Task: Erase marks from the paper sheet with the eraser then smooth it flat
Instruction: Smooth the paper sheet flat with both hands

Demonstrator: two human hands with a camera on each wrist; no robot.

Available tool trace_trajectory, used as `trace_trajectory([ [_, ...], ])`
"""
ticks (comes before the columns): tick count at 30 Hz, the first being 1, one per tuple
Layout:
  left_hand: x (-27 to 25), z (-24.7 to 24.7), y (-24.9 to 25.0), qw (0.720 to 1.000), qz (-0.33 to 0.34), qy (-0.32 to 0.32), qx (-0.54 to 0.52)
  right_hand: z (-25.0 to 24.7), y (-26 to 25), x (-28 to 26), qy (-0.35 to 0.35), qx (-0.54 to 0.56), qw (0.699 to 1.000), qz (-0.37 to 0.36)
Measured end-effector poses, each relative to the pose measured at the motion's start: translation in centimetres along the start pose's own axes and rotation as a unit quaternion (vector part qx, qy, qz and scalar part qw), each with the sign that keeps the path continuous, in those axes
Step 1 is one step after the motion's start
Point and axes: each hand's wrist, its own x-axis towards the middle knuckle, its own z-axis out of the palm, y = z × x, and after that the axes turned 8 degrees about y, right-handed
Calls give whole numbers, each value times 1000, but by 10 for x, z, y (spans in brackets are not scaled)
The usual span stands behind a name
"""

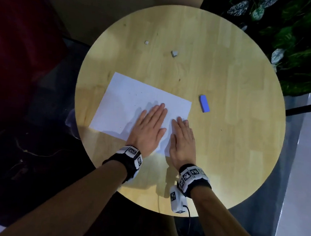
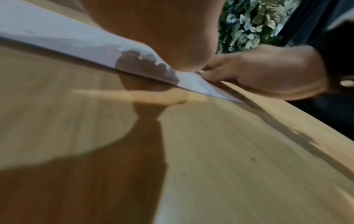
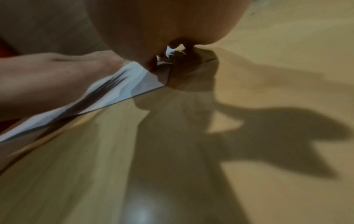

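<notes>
Both hands, left hand (image 1: 149,127) and right hand (image 1: 182,140), press flat-fingered on the paper sheet's (image 1: 126,104) near corner on the table (image 1: 223,141); eraser (image 1: 204,103) lies aside; uneven pushing could crease it

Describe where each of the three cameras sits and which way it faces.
Head: above, looking down at the round wooden table; both forearms, left hand and right hand flat on the white paper sheet; blue eraser apart.
Left wrist: low, facing along the palm.
Right wrist: low, facing past the palm toward the left hand.
Shared: paper's near edge, tabletop.
</notes>
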Motion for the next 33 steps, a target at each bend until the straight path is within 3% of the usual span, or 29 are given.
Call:
trace_trajectory([
  [2,2,6,-3,999,48,-20,16,8,-8,7,20,-2,1000,10],
  [6,10,2,-52,995,-99,9,12,12,-9,15,57,-28,998,-9],
  [8,19,-4,-55,993,-118,15,16,14,-12,21,67,-50,996,7],
  [12,22,9,-17,998,62,-17,10,23,-16,24,77,-84,993,42],
  [13,21,11,-19,997,71,-13,12,23,-15,24,77,-86,992,43],
  [15,20,8,-40,1000,2,23,15,23,-12,21,67,-89,993,40],
  [17,20,2,-66,993,-112,45,20,20,-11,18,51,-91,994,28],
  [19,30,-1,-76,985,-158,67,17,19,-11,18,42,-87,995,19],
  [21,44,2,-53,993,-86,81,10,18,-12,17,37,-79,996,13],
  [23,49,6,-16,998,34,55,9,18,-14,14,34,-76,997,6],
  [25,44,4,1,996,84,6,8,19,-13,11,36,-71,997,2],
  [28,34,1,-29,999,31,-11,0,18,-11,10,27,-70,997,-1],
  [31,21,-9,-86,996,-83,15,19,17,-15,9,26,-78,997,0],
  [33,25,-14,-98,988,-148,8,34,18,-16,8,27,-93,995,1],
])
